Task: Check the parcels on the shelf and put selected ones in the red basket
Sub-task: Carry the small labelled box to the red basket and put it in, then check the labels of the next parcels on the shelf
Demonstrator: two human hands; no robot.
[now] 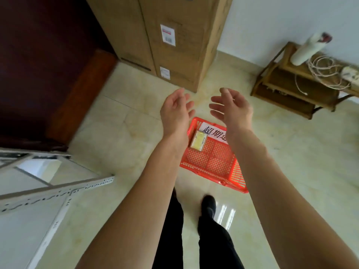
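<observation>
A red basket of plastic mesh sits on the tiled floor in the middle of the head view. A small yellow parcel lies inside it at the far left, beside a white paper sign with black characters. My left hand and my right hand hover above the basket's far end, palms facing each other. Both are empty with fingers spread. The white metal shelf shows at the lower left; no parcels are visible on it.
Tall cardboard boxes with shipping labels stand against the wall behind the basket. A dark wooden door is at the left. A low wooden rack at the right holds a white bottle, cables and a power strip. My legs stand near the basket.
</observation>
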